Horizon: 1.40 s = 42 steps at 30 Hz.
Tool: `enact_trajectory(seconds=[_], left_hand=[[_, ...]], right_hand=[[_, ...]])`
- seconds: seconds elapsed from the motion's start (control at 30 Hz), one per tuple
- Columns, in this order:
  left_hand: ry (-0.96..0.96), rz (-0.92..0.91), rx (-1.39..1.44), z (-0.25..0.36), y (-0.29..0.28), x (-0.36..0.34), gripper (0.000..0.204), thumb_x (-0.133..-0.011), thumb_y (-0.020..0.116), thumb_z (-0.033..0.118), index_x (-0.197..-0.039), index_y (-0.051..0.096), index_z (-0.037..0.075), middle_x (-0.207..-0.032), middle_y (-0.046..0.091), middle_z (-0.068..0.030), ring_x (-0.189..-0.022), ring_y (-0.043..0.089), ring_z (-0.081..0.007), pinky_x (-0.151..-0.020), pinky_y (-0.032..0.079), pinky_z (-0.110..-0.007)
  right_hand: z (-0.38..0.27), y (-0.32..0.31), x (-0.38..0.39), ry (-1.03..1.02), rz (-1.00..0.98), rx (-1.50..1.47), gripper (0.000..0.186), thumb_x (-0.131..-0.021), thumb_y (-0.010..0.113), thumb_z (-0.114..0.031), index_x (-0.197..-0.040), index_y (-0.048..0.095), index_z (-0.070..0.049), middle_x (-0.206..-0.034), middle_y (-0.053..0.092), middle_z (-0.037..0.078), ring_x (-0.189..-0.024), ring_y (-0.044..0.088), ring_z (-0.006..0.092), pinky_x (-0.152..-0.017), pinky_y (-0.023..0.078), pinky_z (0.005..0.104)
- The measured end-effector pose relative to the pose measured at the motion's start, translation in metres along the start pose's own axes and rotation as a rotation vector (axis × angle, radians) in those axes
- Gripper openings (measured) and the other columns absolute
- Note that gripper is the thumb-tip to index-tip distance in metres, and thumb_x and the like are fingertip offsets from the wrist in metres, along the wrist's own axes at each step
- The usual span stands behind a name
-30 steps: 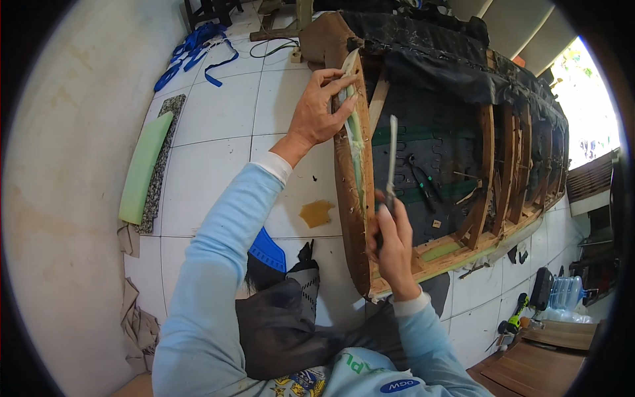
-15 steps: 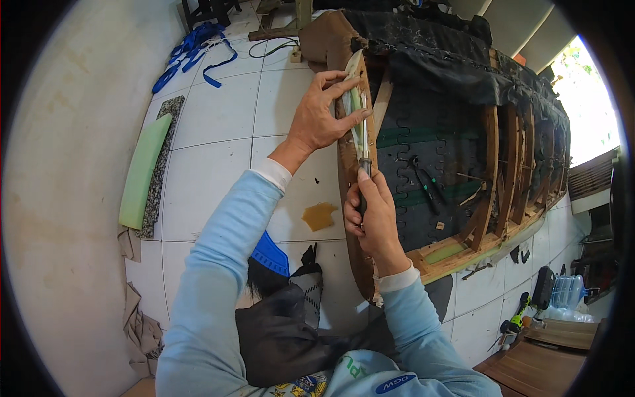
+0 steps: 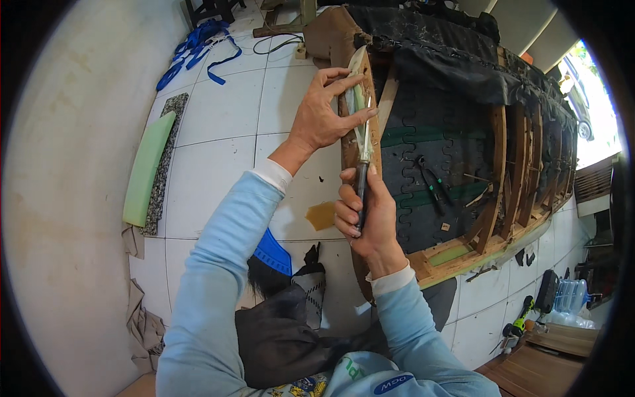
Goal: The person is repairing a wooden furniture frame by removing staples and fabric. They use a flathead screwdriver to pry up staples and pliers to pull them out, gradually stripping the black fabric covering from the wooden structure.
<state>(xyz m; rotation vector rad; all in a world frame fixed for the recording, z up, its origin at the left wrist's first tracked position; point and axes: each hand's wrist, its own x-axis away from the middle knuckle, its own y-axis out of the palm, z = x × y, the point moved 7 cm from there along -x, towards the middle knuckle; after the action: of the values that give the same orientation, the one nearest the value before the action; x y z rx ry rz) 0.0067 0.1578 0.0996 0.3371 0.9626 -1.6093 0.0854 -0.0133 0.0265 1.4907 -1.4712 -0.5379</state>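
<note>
My right hand (image 3: 370, 215) is wrapped round the dark handle of a screwdriver (image 3: 362, 192). Its metal shaft points away from me along the wooden end rail (image 3: 374, 132) of an upturned sofa frame. My left hand (image 3: 327, 112) rests on that rail with thumb and fingers apart, the thumb beside the shaft. Brown covering and pale green foam (image 3: 359, 99) show along the rail under the left fingers. The screwdriver's tip is hard to make out there.
Pincers (image 3: 433, 185) lie on the frame's black underside (image 3: 423, 152). Left of the frame are a blue brush (image 3: 271, 253), a brown scrap (image 3: 321, 216), green foam (image 3: 149, 169) and blue straps (image 3: 198, 49). A green-black power tool (image 3: 521, 316) stands at the right.
My right hand has shifted its grip on the screwdriver, with the fingers now more opened along the handle. My left hand stays on the rail. The whole view has shifted slightly.
</note>
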Motion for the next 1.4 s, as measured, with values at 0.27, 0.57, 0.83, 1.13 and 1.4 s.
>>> enact_trajectory(seconds=[0.27,0.57,0.83,1.13,1.4], left_hand=[[-0.052,-0.035,0.030,-0.007,-0.007,-0.007,0.062,-0.082,0.097,0.044,-0.134,0.082,0.015,-0.140,0.063,-0.0126,-0.132,0.063,-0.0300,-0.113,0.052,-0.042],[-0.093,-0.099,0.001,-0.006,-0.010,-0.014,0.063,-0.081,0.098,0.047,-0.135,0.082,0.018,-0.142,0.064,-0.0121,-0.133,0.062,-0.0298,-0.114,0.051,-0.041],[-0.053,-0.158,-0.081,-0.008,-0.004,-0.028,0.065,-0.076,0.097,0.056,-0.129,0.085,0.020,-0.137,0.063,-0.0095,-0.121,0.070,-0.0305,-0.103,0.059,-0.044],[0.099,-0.090,-0.195,0.002,-0.008,-0.014,0.051,-0.085,0.093,0.046,-0.127,0.084,0.019,-0.131,0.062,-0.0092,-0.119,0.066,-0.0308,-0.099,0.058,-0.043],[0.274,-0.016,-0.565,0.051,0.003,-0.012,0.026,-0.091,0.082,0.029,-0.114,0.084,0.019,-0.137,0.066,-0.0061,-0.121,0.065,-0.0321,-0.109,0.046,-0.049]], right_hand=[[0.018,0.035,-0.007,0.006,-0.025,-0.214,0.050,-0.118,0.042,-0.060,-0.112,0.060,-0.014,-0.068,0.042,-0.005,-0.049,0.036,0.0082,-0.038,0.027,0.0253],[0.049,0.036,-0.058,-0.111,-0.272,-0.483,0.058,-0.115,0.042,-0.065,-0.098,0.062,-0.014,-0.057,0.039,-0.005,-0.044,0.036,0.0107,-0.040,0.031,0.0286],[0.058,0.045,-0.106,-0.440,0.188,-0.248,0.065,-0.106,0.051,-0.077,-0.082,0.054,-0.017,-0.054,0.037,-0.003,-0.043,0.035,0.0134,-0.044,0.031,0.0292],[0.005,-0.023,0.009,-0.502,0.415,0.189,0.056,-0.113,0.052,-0.064,-0.090,0.056,-0.014,-0.060,0.041,-0.005,-0.046,0.038,0.0089,-0.042,0.030,0.0283],[-0.112,-0.183,0.078,-0.453,0.745,1.018,0.032,-0.111,0.068,-0.032,-0.093,0.064,-0.007,-0.065,0.052,-0.005,-0.052,0.048,0.0060,-0.045,0.035,0.0278]])
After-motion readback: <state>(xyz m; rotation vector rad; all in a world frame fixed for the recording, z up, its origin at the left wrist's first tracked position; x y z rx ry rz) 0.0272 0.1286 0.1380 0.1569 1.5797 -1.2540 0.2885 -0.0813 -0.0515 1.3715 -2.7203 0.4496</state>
